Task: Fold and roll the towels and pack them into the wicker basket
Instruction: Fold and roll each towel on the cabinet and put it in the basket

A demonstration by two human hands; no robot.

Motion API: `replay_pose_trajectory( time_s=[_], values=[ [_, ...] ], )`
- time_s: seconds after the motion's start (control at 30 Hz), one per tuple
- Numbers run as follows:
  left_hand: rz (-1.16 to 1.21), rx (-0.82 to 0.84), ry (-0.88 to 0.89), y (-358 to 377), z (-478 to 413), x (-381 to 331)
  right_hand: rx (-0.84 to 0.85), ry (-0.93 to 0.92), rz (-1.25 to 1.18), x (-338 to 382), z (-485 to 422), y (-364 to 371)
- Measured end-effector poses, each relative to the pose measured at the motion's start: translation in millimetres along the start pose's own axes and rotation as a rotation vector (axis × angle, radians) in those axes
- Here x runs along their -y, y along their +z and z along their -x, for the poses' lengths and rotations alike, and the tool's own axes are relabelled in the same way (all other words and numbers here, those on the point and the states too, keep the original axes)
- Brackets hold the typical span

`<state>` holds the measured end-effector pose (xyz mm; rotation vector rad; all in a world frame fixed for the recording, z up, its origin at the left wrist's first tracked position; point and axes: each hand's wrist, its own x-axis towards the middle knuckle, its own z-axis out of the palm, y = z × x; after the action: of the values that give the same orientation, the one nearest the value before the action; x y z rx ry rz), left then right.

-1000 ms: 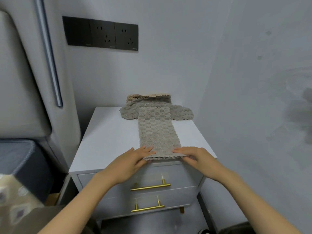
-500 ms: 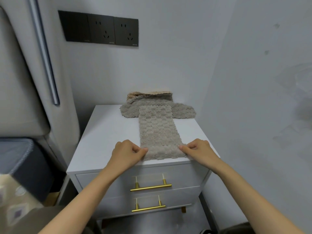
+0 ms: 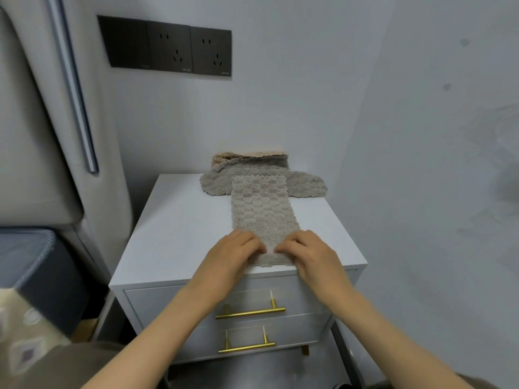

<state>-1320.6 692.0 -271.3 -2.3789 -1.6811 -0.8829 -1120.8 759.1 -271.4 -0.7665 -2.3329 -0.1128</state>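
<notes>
At the front edge of the nightstand, the left hand and right hand, close together, curl their fingers over the folded towel's near end, where uneven pressure could start a crooked, loose roll or drag it off.

views: one, head-worn, wide-angle | position: above the front edge of the white surface | facing: forward and down into a wall corner | range: near, forearms enter from the bottom edge | centre: folded towel, left hand, right hand | top: wall sockets
</notes>
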Motion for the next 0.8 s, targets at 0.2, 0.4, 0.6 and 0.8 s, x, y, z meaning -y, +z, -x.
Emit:
replay_pose_trajectory(
  time_s=[0.2,0.4,0.6,0.8],
  values=[
    [-0.066,0.042,-0.025,-5,7,0,0.132,-0.042,0.052,-5,10,-3],
    [0.008,0.087,-0.091,-10,8,7,0.247,0.023,-0.031,-14,11,-12],
    [0.074,0.106,-0.173,-11,5,9,0.365,0.192,-0.133,-31,15,-15],
    [0.323,0.039,-0.506,-17,-3,10,0.256,0.517,-0.408,-32,0,-16]
  ],
)
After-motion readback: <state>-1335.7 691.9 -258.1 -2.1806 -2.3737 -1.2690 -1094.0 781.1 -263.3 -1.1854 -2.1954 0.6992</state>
